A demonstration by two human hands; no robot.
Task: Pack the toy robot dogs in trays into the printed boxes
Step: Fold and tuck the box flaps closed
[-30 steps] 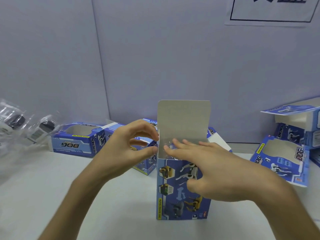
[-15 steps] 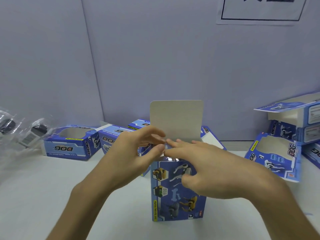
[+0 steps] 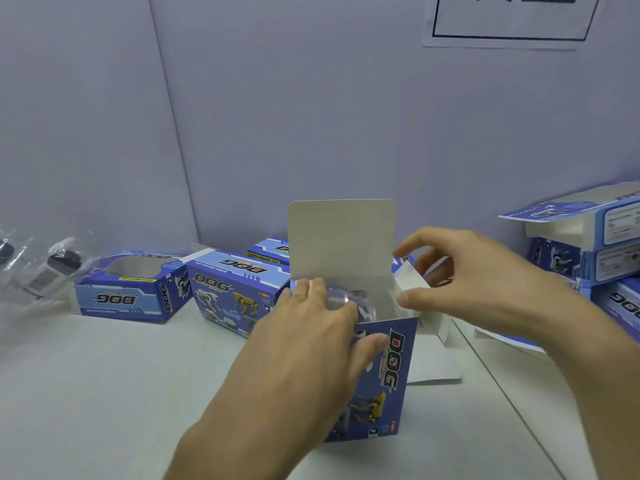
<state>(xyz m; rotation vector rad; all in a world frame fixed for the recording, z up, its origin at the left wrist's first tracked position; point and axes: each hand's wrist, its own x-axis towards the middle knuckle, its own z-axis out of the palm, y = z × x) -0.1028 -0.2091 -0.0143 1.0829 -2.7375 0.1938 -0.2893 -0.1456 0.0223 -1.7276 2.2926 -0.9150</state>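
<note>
Holding an upright box (image 3: 388, 386) in the middle of the table (image 3: 104, 393), the left hand (image 3: 311, 344) grips its front rim: fingers lie over the edge onto a clear tray (image 3: 343, 299) inside, thumb on the printed face. The tray appears loaded, though the toy in it is hard to make out. The lid (image 3: 341, 244) stands open. The right hand (image 3: 478, 282) hovers half-curled at the side flap (image 3: 410, 280), thumb touching it; whether it pinches the flap cannot be told.

This box looks filled, with its flaps and lid left to close. Three more boxes (image 3: 124, 292) lie to the left and behind, and at least three are stacked on the right (image 3: 588, 237) (one gaping open). Two wrapped toys (image 3: 59, 268) wait at far left, blurred.
</note>
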